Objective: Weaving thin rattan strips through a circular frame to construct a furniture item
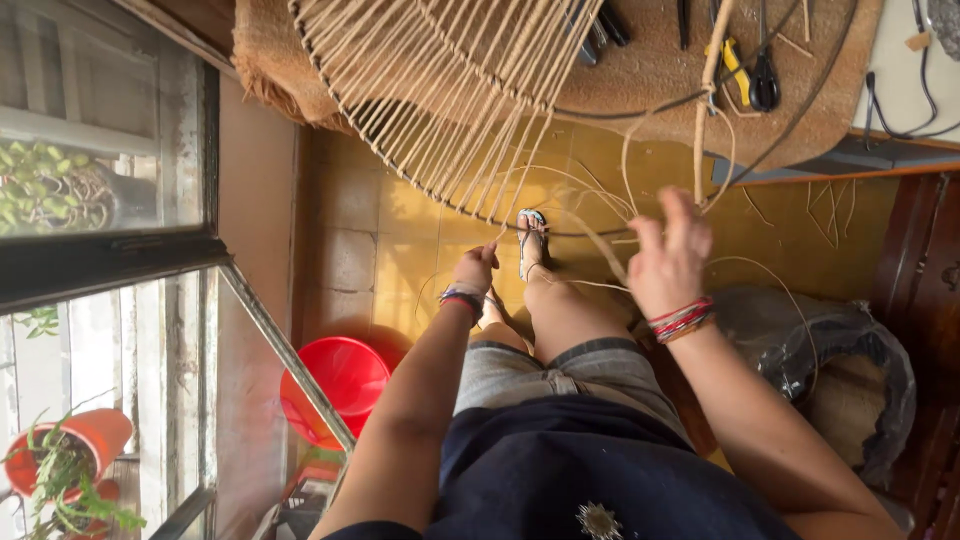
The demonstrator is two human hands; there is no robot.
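A large round wicker frame (440, 90) of pale cane spokes hangs off a table edge in front of me. My left hand (476, 268) pinches a thin cane strand at the frame's lower rim. My right hand (668, 252) is raised, fingers closed around loose cane strands (600, 215) that trail toward the frame and up along a thicker upright cane (706, 110). Both wrists wear bead bracelets. My knees and a sandalled foot (531, 240) are below the hands.
A woven mat (640, 70) on the table carries pliers (735, 65) and scissors (765, 75). A red bucket (340, 385) stands on the yellow tiled floor at left. A grey plastic bag (830, 350) lies at right. A window with potted plants (70, 460) fills the left side.
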